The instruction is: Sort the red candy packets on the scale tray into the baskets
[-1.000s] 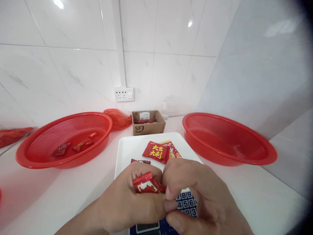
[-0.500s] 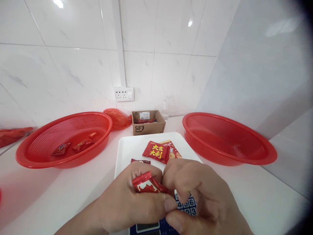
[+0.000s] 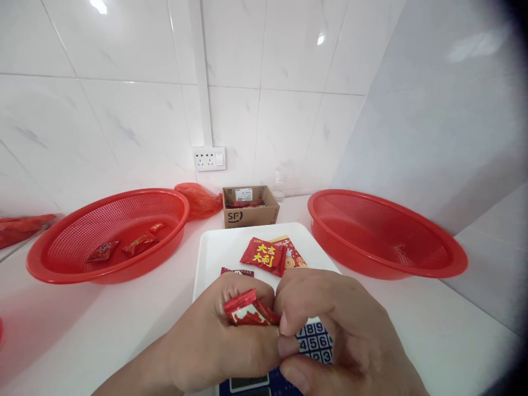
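Observation:
My left hand [image 3: 223, 346] is closed round a small red-and-white snack packet [image 3: 248, 309], its crimped end sticking up between thumb and fingers. Against the left thumb tip, my right hand [image 3: 355, 324] is closed in a pinch; what its fingertips hold, if anything, is hidden. Both hands are over a white scale [image 3: 212, 250], whose number keypad [image 3: 315, 344] shows between the right fingers. On its plate lie a red packet with yellow characters [image 3: 262, 256], a patterned red packet [image 3: 295, 258] partly under it, and a dark red packet [image 3: 236, 271] half covered by my left hand.
A red mesh basket [image 3: 109, 275] with several packets stands at the left. Another red basket [image 3: 383, 269] is at the right. Behind the scale are a cardboard box [image 3: 251, 219] holding packets, a red plastic bag [image 3: 198, 201] and a clear bottle [image 3: 279, 181] by the wall.
My right index finger has drawn up and left against the left thumb, uncovering more of the keypad. The left hand and its packet stay nearly still.

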The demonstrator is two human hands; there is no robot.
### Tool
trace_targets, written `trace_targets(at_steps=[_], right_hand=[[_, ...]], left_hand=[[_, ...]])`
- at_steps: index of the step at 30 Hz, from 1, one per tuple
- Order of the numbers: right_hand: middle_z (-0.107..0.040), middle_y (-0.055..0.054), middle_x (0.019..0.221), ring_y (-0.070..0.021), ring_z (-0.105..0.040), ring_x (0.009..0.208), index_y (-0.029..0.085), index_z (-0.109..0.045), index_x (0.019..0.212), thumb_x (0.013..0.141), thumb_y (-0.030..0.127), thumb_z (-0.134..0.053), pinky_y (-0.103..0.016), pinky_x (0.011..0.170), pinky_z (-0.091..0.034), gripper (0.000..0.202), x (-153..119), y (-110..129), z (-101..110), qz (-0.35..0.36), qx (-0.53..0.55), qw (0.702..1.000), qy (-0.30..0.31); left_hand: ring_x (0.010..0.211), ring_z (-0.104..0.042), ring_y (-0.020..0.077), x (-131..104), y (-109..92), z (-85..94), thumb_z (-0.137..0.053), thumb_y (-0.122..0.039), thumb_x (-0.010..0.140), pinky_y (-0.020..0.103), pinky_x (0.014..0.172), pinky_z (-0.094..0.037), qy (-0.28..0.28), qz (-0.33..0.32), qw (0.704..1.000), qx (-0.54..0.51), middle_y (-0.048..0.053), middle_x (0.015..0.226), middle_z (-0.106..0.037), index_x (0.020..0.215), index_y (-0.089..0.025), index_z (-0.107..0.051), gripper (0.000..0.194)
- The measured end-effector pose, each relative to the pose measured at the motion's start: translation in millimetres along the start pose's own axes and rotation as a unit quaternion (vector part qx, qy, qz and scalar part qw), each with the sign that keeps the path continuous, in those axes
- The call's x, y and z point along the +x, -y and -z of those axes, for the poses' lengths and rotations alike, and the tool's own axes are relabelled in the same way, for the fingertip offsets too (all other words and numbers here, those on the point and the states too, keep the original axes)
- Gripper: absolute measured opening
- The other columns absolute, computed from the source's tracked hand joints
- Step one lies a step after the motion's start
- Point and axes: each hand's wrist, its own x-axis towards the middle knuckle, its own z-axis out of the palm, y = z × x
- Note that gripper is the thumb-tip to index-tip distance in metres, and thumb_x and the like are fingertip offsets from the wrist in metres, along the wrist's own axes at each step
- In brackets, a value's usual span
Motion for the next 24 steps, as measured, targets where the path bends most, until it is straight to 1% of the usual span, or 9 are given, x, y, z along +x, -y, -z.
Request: trace_targets(at_steps=[3,6,10,13,15,18,20,24], right_hand=[[-0.058,0.004,0.077,-0.0108,-0.055,0.070,0.027,-0.053,0.092,0.075,0.009,-0.063,-0.023,0.064,-0.042,0.027,1.7,-1.4,0.5,0.007,0.019,1.000,0.008],[-0.056,0.005,0.075,-0.0097,-0.053,0.067,0.027,-0.054,0.089,0.078,0.012,-0.064,-0.022,0.063,-0.042,0.021,4.7,-1.4,0.7,0.014,0.044,0.999,0.019],[-0.056,0.005,0.073,-0.0089,-0.052,0.064,0.026,-0.054,0.086,0.079,0.014,-0.066,-0.022,0.062,-0.042,0.019,8.6,-0.5,0.2,0.018,0.057,0.998,0.017],[-0.052,0.006,0.068,-0.0085,-0.049,0.060,0.025,-0.048,0.078,0.077,0.014,-0.067,-0.022,0.057,-0.040,0.022,10.0,-0.9,-1.0,0.033,0.078,0.996,0.015],[-0.050,0.007,0.067,-0.0083,-0.048,0.058,0.025,-0.046,0.077,0.077,0.015,-0.068,-0.021,0.055,-0.039,0.024,9.2,-1.4,-1.8,0.029,0.085,0.996,0.008],[-0.055,0.006,0.071,-0.0095,-0.053,0.062,0.027,-0.051,0.084,0.077,0.016,-0.069,-0.022,0.059,-0.042,0.022,5.4,-1.9,-2.1,0.006,0.068,0.998,-0.003],[-0.058,0.005,0.074,-0.0102,-0.055,0.065,0.028,-0.054,0.089,0.078,0.016,-0.069,-0.023,0.061,-0.043,0.022,2.9,-2.1,-1.9,0.000,0.064,0.998,-0.007],[-0.062,0.004,0.075,-0.0107,-0.057,0.066,0.027,-0.056,0.089,0.077,0.015,-0.068,-0.024,0.061,-0.044,0.021,2.2,-1.7,-1.0,-0.007,0.063,0.998,-0.001]], left_hand=[[0.053,-0.028,0.0066,0.3,-0.5,0.3,-0.075,-0.020,0.065,0.020,0.046,-0.023,-0.007,0.008,1.000,0.003,-0.005,0.054,-0.037,0.051,-0.016,-0.041,0.036],[0.052,-0.028,0.0065,-0.1,-0.5,-0.3,-0.070,-0.014,0.064,0.020,0.045,-0.022,-0.012,0.014,1.000,0.008,-0.006,0.052,-0.035,0.050,-0.016,-0.040,0.033],[0.052,-0.028,0.0062,-1.2,0.2,-0.9,-0.065,-0.009,0.064,0.020,0.044,-0.022,-0.010,0.015,1.000,0.009,-0.006,0.052,-0.036,0.052,-0.016,-0.044,0.025],[0.050,-0.026,0.0058,-1.7,-0.1,0.0,-0.067,-0.013,0.066,0.021,0.043,-0.020,-0.006,0.021,1.000,-0.012,-0.007,0.051,-0.033,0.052,-0.017,-0.041,0.030],[0.049,-0.025,0.0056,-1.7,-0.6,0.4,-0.070,-0.017,0.067,0.021,0.042,-0.020,-0.003,0.020,1.000,-0.024,-0.007,0.050,-0.033,0.052,-0.018,-0.038,0.035],[0.050,-0.028,0.0061,-1.5,-0.9,0.1,-0.071,-0.021,0.067,0.021,0.043,-0.022,-0.001,0.020,1.000,-0.018,-0.007,0.052,-0.036,0.053,-0.018,-0.041,0.033],[0.050,-0.028,0.0064,-1.2,-0.7,-0.5,-0.072,-0.024,0.067,0.022,0.044,-0.022,-0.006,0.027,1.000,-0.009,-0.007,0.052,-0.035,0.054,-0.018,-0.041,0.034],[0.050,-0.027,0.0066,-0.9,-0.4,-0.4,-0.072,-0.027,0.067,0.023,0.043,-0.020,-0.009,0.031,0.999,0.001,-0.007,0.051,-0.035,0.053,-0.018,-0.040,0.036]])
